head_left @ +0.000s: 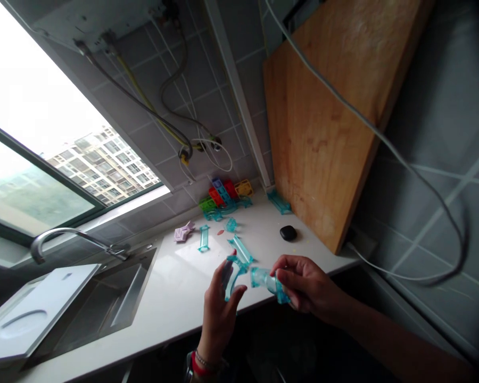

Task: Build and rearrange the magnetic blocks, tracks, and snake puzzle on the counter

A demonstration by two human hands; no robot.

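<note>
My left hand (pixel 219 298) grips a curved, see-through teal track piece (pixel 232 282) between thumb and fingers, over the counter's front edge. Just to its right, my right hand (pixel 303 282) pinches a straight see-through teal track piece (pixel 265 279) by its near end. The two pieces are close together; a small gap appears between them. Behind them on the counter lies a long teal trough piece (pixel 241 250). Farther back are a short straight teal piece (pixel 204 238) and a small round teal piece (pixel 231 224).
Red blocks (pixel 219 196), with green, yellow and blue ones, sit against the back wall. A pink piece (pixel 183 232) lies near the sink (pixel 99 298). A black oval object (pixel 288 233) rests before a leaning wooden board (pixel 323 122). A white cable (pixel 343 101) hangs across the right.
</note>
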